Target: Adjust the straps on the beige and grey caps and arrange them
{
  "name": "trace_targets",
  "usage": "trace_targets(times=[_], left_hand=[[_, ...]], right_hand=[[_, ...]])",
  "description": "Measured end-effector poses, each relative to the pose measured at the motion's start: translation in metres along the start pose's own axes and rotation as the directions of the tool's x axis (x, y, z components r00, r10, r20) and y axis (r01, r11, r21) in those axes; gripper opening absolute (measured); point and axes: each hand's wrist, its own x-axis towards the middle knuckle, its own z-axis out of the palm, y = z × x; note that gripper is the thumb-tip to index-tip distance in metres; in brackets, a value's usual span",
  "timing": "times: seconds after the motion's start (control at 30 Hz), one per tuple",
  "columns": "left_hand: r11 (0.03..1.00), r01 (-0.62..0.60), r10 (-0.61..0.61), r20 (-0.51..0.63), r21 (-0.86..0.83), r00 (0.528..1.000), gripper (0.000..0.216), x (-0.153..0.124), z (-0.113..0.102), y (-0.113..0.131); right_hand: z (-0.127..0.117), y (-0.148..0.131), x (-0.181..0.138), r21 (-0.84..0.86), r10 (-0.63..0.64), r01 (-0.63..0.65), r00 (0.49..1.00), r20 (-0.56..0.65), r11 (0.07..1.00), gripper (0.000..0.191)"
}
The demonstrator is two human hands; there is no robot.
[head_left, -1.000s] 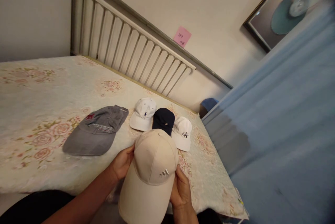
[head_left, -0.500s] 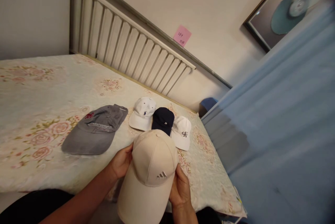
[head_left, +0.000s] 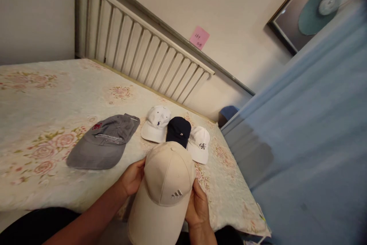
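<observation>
Floral-covered bed (head_left: pixel 71 101) before you, your left hand (head_left: pixel 133 178) and right hand (head_left: pixel 198 205) gripping the beige cap (head_left: pixel 169 174) over the near edge, navy cap (head_left: pixel 179 128) just beyond, between two white caps (head_left: pixel 156 122), grey cap (head_left: pixel 103 145) off left.

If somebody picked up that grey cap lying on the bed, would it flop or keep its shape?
The grey cap would probably flop a little: its crown lies low and flattened. The brim looks smooth and broad, so it may stay stiffer. Lying flat on the bedspread, it would likely slide rather than roll if pushed.
</observation>
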Motion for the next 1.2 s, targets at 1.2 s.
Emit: trace_targets(times=[1.2], left_hand=[[0.985, -0.172, 0.175, -0.118, 0.034, 0.977, 0.029, 0.0021, 0.0009, -0.0050]], right_hand=[[0.0013, -0.0053, -0.0015, -0.026, -0.080, 0.080, 0.997, -0.022, 0.996, 0.029]])
